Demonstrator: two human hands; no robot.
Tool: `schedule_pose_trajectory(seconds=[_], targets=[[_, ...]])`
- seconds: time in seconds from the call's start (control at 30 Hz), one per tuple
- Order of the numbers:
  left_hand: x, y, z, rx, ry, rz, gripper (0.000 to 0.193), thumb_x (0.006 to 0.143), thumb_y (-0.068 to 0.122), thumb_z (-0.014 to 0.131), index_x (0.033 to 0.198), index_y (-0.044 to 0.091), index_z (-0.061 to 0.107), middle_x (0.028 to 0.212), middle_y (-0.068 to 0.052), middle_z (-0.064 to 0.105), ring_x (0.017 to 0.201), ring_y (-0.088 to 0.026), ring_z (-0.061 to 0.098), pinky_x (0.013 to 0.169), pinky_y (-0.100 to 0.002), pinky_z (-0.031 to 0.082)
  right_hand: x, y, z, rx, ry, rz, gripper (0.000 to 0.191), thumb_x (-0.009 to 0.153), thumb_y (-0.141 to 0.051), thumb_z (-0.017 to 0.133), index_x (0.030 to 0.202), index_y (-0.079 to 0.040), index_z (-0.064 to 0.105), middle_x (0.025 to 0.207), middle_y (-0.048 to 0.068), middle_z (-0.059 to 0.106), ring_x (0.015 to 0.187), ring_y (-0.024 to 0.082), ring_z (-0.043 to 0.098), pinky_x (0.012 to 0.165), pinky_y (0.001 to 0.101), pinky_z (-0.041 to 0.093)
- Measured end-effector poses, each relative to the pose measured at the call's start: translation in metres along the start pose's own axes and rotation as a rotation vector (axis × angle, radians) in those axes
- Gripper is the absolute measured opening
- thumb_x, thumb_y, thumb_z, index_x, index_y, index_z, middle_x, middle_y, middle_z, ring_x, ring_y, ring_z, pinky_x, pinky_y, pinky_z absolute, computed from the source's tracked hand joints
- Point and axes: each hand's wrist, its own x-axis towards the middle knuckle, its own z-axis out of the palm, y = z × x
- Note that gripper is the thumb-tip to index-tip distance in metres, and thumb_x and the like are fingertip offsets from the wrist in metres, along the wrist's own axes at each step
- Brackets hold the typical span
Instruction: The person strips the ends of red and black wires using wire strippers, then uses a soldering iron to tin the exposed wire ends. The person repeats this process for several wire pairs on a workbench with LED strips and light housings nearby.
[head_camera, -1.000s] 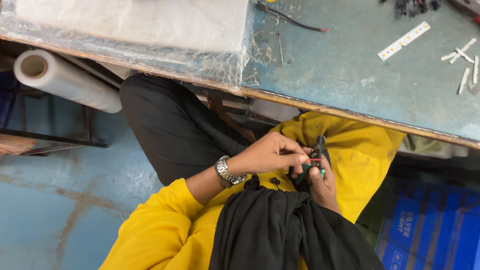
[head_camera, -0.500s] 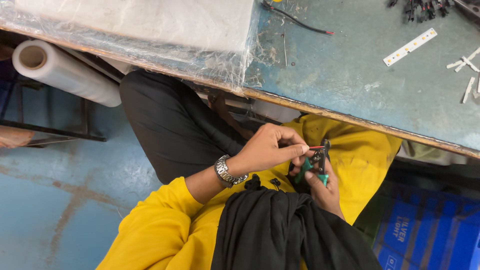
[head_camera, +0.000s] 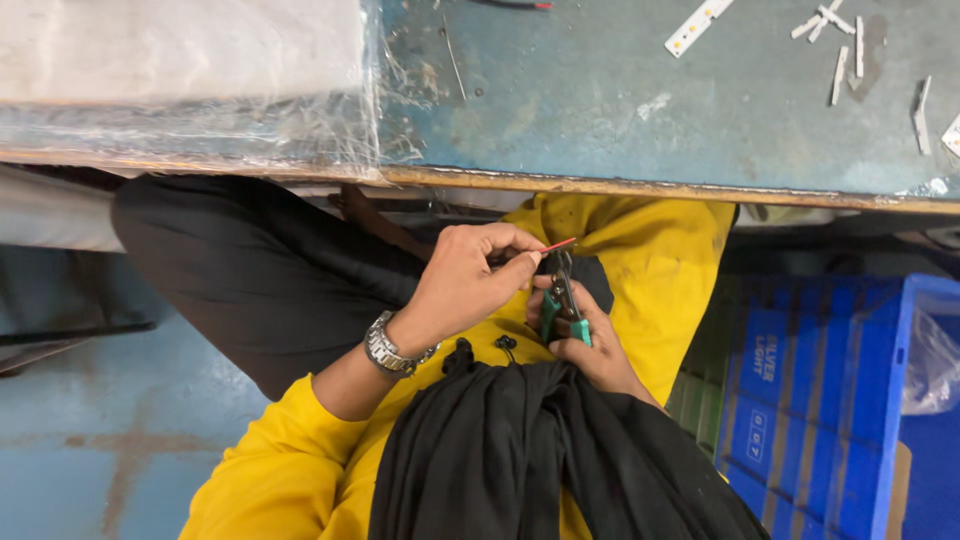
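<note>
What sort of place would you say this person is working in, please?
Probably a small electronics assembly workshop: a worn bench strewn with white strips, a blue crate, and the hands working a thin red wire with green-handled pliers.

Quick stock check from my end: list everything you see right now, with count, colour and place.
wire: one, red, thin, pinched at left fingertips over the lap
cutters: one, green handles, in right hand
workbench: one, blue-grey top, across upper frame
white strips: several, scattered on bench, upper right
plastic-wrapped slab: one, whitish, bench upper left
crate: one, blue, floor at right
black cloth: one, draped at bottom centre
wristwatch: one, silver, left wrist
left hand: holding wire
right hand: gripping cutters
</note>
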Motion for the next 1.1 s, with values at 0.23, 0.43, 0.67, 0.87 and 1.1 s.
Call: schedule_pose_trajectory(seconds=[0.23,0.43,0.67,0.87,1.1], targets=[[0.003,-0.001,-0.002,0.092,-0.038,0.002,0.023,0.086,0.011,0.063,0.101,-0.001,0.077,0.080,-0.010,0.079,0.070,-0.010,0.077,0.062,-0.026,0.057,-0.001,-0.009,0.007,-0.023,-0.013,0.011,0.078,0.073,0.002,0.053,0.150,-0.005,0.041,0.129,0.009,0.055,0.125,0.022,0.055,0.113,0.0382,0.040],[0.006,-0.001,-0.006,0.096,-0.116,-0.056,0.027,0.087,0.010,0.061,0.107,0.001,0.076,0.086,-0.008,0.082,0.071,-0.012,0.077,0.065,-0.027,0.056,-0.001,-0.015,0.011,-0.063,-0.026,0.003,0.078,0.072,0.000,0.053,0.150,-0.006,0.043,0.128,0.008,0.053,0.125,0.022,0.053,0.113,0.0384,0.039],[0.010,0.001,-0.012,0.125,-0.181,-0.017,0.029,0.089,0.009,0.063,0.114,0.002,0.074,0.093,-0.008,0.082,0.080,-0.014,0.078,0.074,-0.028,0.058,0.001,-0.017,0.010,-0.098,-0.028,0.032,0.083,0.072,-0.001,0.053,0.153,-0.008,0.040,0.131,0.008,0.052,0.129,0.021,0.050,0.114,0.0364,0.036],[0.010,0.004,-0.015,0.082,-0.217,-0.056,0.033,0.088,0.007,0.061,0.118,0.001,0.071,0.094,-0.009,0.080,0.076,-0.015,0.079,0.071,-0.027,0.060,0.002,-0.016,0.008,-0.126,-0.030,0.033,0.083,0.072,0.001,0.052,0.153,-0.008,0.039,0.131,0.008,0.052,0.130,0.021,0.050,0.114,0.0362,0.036],[0.008,0.008,-0.015,0.205,-0.219,0.033,0.028,0.088,0.011,0.061,0.110,0.000,0.074,0.091,-0.014,0.078,0.078,-0.024,0.077,0.069,-0.031,0.058,0.002,-0.019,0.009,-0.186,-0.027,0.027,0.083,0.071,0.003,0.053,0.153,-0.007,0.041,0.128,0.008,0.053,0.129,0.021,0.050,0.114,0.0356,0.037]])
